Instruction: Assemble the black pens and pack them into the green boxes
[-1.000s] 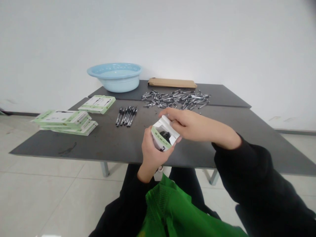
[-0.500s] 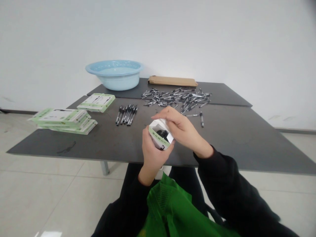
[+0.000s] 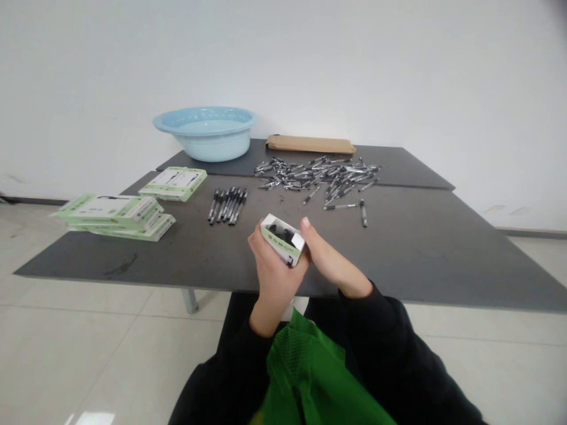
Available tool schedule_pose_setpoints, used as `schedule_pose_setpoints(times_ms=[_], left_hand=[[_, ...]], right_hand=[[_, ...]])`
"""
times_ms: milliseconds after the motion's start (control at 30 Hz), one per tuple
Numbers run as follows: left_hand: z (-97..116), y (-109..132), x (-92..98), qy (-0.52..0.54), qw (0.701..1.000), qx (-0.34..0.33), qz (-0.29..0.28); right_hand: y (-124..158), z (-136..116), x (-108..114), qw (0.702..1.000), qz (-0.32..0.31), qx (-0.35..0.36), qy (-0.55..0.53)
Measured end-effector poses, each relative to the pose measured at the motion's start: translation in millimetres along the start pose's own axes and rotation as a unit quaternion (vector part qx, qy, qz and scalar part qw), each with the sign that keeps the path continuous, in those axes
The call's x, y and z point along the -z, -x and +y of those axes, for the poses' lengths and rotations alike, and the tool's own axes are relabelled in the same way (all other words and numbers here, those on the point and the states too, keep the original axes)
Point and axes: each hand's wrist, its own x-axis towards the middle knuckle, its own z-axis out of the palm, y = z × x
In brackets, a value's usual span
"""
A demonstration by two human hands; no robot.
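Observation:
A small white and green pen box [image 3: 283, 247] is held above the near edge of the table, its open end facing up. Black pen ends show inside it. My left hand [image 3: 277, 274] is closed around the box from the left and below. On the box's right side lies my right hand [image 3: 334, 260], thumb up along the corner, its other fingers hidden behind the box. Beyond my hands, a bundle of pens [image 3: 227, 205] lies side by side. A loose pile of pens [image 3: 328, 176] spreads to the right, with a single pen [image 3: 363, 213] nearer me.
At the left are stacked pen boxes [image 3: 117, 215] and another flat pair of boxes [image 3: 173, 183]. A light blue basin [image 3: 215, 141] stands at the back left. Beside it lies a long brown cardboard piece [image 3: 310, 144] near the wall. The dark table [image 3: 425, 254] has a seam across it.
My right hand has come down from over the box's opening to its right side. The box's flap no longer stands up, and the opening is more level. The left hand keeps its hold.

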Motion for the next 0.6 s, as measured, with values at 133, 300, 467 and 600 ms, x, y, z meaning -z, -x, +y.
schedule_pose_setpoints(times_ms=[133, 300, 467, 600], left_hand=[[8.8, -10.7, 2.0, 0.005, 0.998, -0.056, -0.023], [11.8, -19.6, 6.4, 0.082, 0.991, -0.044, -0.099], [9.6, -23.8, 15.0, 0.037, 0.994, -0.083, -0.059], [8.9, -27.3, 17.5, 0.016, 0.992, -0.115, -0.039]], right_hand=[[2.7, 2.8, 5.2, 1.000, -0.005, 0.016, -0.017], [7.2, 7.8, 6.1, 1.000, -0.012, 0.001, -0.007], [14.1, -1.9, 13.0, 0.991, 0.083, 0.047, 0.094], [23.4, -25.2, 20.9, 0.954, 0.104, 0.179, 0.219]])
